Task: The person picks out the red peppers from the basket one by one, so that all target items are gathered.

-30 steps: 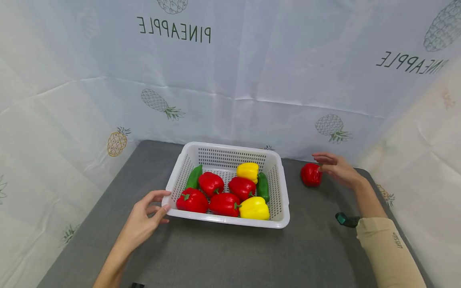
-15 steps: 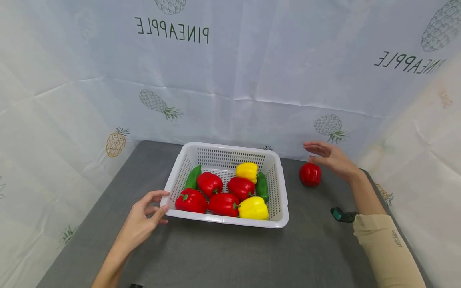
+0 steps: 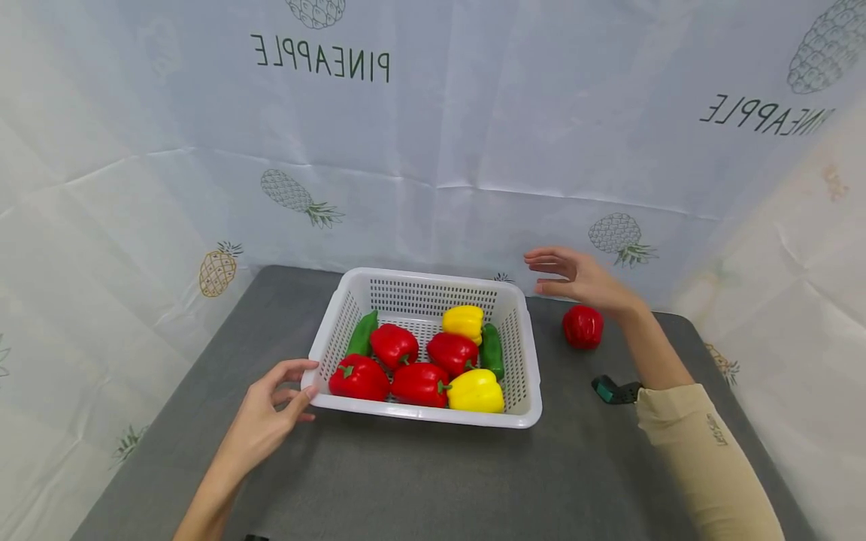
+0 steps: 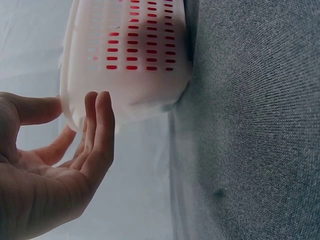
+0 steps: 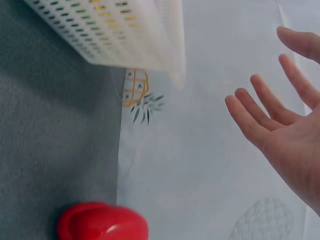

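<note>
At its front left corner, a white perforated plastic basket (image 3: pixel 419 414) is held by my left hand (image 3: pixel 267 417), thumb and fingers at the rim. The left wrist view shows this thumb against the rim (image 4: pixel 67 75) and the other fingers bent around the corner. Inside lie red bell peppers (image 3: pixel 361 377), yellow bell peppers (image 3: pixel 476 391) and long green peppers (image 3: pixel 492 352). My right hand (image 3: pixel 585 282) hovers with nothing in it, fingers apart, near the basket's back right corner. A single red bell pepper (image 3: pixel 583 327) lies on the table, below the right wrist.
The dark grey table (image 3: pixel 419 481) carries the basket near its back edge. A white curtain (image 3: pixel 433 150) with pineapple prints hangs behind and at both sides. A small black and green device (image 3: pixel 616 391) sits at the right sleeve's cuff (image 3: pixel 666 402).
My right hand has moved away from the lone red bell pepper, up and to the left toward the basket. The pepper stays on the table; my left hand keeps its hold.
</note>
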`<state>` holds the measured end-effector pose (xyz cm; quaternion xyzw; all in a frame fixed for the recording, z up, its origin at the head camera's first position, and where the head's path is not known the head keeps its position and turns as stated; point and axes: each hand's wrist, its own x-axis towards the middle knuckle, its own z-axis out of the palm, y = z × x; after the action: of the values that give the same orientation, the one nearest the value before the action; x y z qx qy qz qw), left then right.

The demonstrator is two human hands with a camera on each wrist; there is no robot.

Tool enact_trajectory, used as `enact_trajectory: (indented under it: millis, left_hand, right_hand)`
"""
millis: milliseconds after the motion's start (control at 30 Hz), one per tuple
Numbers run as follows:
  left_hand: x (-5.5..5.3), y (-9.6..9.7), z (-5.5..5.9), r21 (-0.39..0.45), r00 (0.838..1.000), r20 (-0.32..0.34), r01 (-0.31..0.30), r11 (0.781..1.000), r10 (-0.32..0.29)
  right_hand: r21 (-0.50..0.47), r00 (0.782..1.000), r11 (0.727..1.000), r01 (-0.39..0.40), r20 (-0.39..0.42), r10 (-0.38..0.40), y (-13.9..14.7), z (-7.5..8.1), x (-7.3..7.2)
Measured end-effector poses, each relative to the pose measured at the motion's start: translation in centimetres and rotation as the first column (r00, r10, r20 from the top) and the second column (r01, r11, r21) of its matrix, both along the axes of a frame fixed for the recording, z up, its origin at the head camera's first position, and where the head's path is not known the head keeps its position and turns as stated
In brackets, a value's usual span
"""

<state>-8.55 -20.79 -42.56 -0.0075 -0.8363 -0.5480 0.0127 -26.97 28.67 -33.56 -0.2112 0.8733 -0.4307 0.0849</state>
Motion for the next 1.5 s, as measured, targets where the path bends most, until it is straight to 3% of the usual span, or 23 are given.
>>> enact_trajectory:
  millis: [300, 633, 800, 1067, 1500]
  left_hand:
    - [0.0, 0.0, 0.0, -0.001, 1.0, 0.0, 0.002, 1.0, -0.002]
    - [0.1, -0.1, 0.0, 0.0, 1.0, 0.01, -0.004, 1.0, 0.004]
    - [0.1, -0.1, -0.1, 0.005, 1.0, 0.008, -0.004, 1.0, 0.004]
    - [0.2, -0.2, -0.2, 0.015, 1.0, -0.007, -0.008, 1.0, 0.009]
    - [0.0, -0.1, -0.1, 0.023, 1.0, -0.014, 0.002, 1.0, -0.002]
  right_hand:
    - [0.009, 0.994, 0.994, -0.106, 0.023, 0.106, -3.5, 1.0, -0.1]
    - [0.049, 0.966, 0.965, -0.257, 0.044, 0.255, -7.7, 2.2, -0.6]
    - [0.055, 0.941, 0.942, -0.332, 0.093, 0.326, -9.9, 2.8, -0.8]
    - [-0.002, 0.869, 0.885, -0.465, 0.188, 0.457, -13.3, 2.5, -1.4]
    - [-0.026, 0.815, 0.854, -0.519, 0.287, 0.504, -17.0, 0.4, -2.8]
